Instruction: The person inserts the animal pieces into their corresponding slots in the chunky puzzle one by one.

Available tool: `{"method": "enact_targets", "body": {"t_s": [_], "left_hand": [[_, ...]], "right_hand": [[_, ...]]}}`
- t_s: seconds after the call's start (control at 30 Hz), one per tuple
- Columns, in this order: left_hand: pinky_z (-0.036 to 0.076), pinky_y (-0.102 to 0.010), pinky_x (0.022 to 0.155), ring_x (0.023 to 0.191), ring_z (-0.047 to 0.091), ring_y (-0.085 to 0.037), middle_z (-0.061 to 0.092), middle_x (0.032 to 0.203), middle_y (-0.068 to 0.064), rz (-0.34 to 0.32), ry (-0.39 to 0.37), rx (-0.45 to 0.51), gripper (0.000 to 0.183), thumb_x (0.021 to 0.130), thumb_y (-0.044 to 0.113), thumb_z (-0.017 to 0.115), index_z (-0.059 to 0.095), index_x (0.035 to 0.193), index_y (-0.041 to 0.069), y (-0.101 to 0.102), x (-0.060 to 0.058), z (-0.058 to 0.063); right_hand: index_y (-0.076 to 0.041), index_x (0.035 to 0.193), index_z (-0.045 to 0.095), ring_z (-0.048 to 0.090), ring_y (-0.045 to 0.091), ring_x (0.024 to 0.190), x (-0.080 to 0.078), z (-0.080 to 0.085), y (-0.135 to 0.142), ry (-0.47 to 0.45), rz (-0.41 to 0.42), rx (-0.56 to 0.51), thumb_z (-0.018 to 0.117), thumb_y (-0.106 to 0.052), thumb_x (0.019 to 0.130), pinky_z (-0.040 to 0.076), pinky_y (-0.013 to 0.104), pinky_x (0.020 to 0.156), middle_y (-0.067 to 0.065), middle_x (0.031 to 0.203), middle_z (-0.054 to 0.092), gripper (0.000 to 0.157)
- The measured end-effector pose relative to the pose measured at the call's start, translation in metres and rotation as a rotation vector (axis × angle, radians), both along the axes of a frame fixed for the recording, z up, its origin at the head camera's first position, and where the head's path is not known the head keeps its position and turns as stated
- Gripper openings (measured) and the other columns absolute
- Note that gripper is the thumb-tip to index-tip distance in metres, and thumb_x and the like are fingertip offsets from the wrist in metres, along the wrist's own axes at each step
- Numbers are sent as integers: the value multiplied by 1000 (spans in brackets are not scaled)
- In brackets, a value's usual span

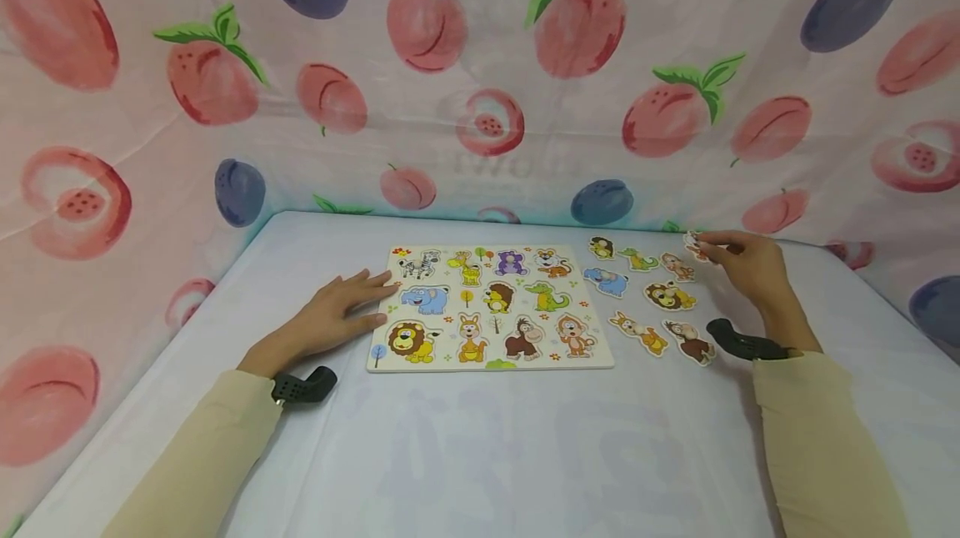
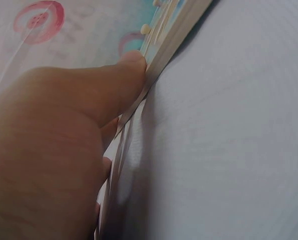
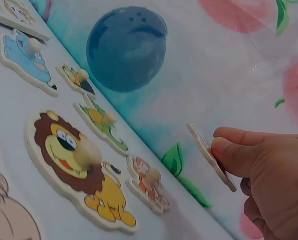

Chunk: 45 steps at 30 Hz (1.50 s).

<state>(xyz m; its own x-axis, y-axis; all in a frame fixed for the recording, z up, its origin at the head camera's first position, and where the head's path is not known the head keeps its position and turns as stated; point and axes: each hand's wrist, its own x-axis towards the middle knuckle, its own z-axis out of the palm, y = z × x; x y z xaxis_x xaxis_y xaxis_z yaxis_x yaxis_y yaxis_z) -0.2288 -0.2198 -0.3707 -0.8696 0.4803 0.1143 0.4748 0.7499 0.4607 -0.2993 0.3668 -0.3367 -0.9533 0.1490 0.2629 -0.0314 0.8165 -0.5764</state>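
Note:
At the back right of the table, my right hand (image 1: 750, 271) pinches a small animal-shaped wooden puzzle piece (image 1: 694, 246) between thumb and fingers. In the right wrist view this held piece (image 3: 211, 159) shows edge-on, so its picture cannot be made out. My left hand (image 1: 330, 317) rests with spread fingers against the left edge of the animal puzzle board (image 1: 487, 367), thumb (image 2: 121, 82) on its rim. Beside the board lie loose knobbed pieces, among them a lion (image 1: 670, 296), an elephant (image 1: 606, 281), a kangaroo (image 1: 639, 333) and a gorilla (image 1: 691, 342).
A hedgehog piece (image 1: 601, 248), a crocodile piece (image 1: 638, 259) and a monkey piece (image 1: 677, 267) lie near the back edge. A fruit-patterned cloth (image 1: 555, 129) rises behind the white table (image 1: 480, 455). Dark wrist mounts (image 1: 303, 386) sit on both wrists.

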Motion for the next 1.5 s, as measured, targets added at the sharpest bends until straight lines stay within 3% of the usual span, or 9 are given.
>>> {"method": "enact_targets", "body": {"t_s": [0.23,0.47,0.57,0.77,0.87,1.03,1.17,1.27,1.5], "left_hand": [[5,-55,114,143,15,-34,33,152,-7,3,-6,6,56,94,41,58,47,143,15,-2,2,-1],[4,-55,114,143,15,-34,33,153,-7,-2,-5,4,56,95,41,57,46,143,16,-2,1,0],[5,-55,114,143,15,-35,32,153,-7,-3,-5,1,56,95,42,57,46,144,16,-2,1,1],[4,-55,114,143,14,-34,32,153,-6,-1,-12,-4,57,95,42,56,46,144,16,-2,0,1],[4,-54,114,143,14,-34,32,153,-6,0,-13,-5,57,95,42,57,46,144,16,-2,0,1],[4,-54,114,143,15,-34,32,153,-6,2,-10,-7,56,95,40,57,46,144,16,-2,0,2],[4,-55,114,143,14,-34,32,153,-7,4,-12,-7,56,95,40,58,46,144,16,-2,0,2],[4,-54,114,143,14,-34,32,153,-6,5,-14,-6,56,95,41,57,46,144,16,-1,0,2],[4,-55,114,143,15,-35,32,153,-7,-7,-6,1,55,95,39,58,47,143,15,0,1,2]], "right_hand": [[-9,117,69,51,26,85,-11,-1,-11,21,51,-74,61,-43,92,42,39,54,11,97,63,43],[-23,115,72,56,20,82,-58,-37,13,110,77,-23,59,-55,88,40,27,56,4,93,66,44],[-24,111,74,56,17,76,-67,-44,13,159,93,-25,62,-54,87,39,26,54,3,87,66,40],[-13,108,74,53,22,72,-29,-5,-34,140,159,-96,67,-40,89,38,31,46,9,84,68,33],[-11,109,74,48,20,67,-20,7,-49,140,231,-132,68,-35,90,34,36,46,11,81,67,31],[-13,109,74,48,20,64,-15,16,-66,141,259,-143,67,-36,90,34,41,44,10,80,68,31],[-5,112,71,52,21,66,-3,30,-84,140,284,-133,65,-27,93,37,24,45,15,86,68,30],[-6,112,71,51,20,65,-2,32,-90,135,288,-129,65,-25,93,35,21,45,14,85,68,28],[-7,110,72,41,20,57,-10,28,-103,149,348,-80,66,-22,92,31,26,45,13,78,64,24]]}}
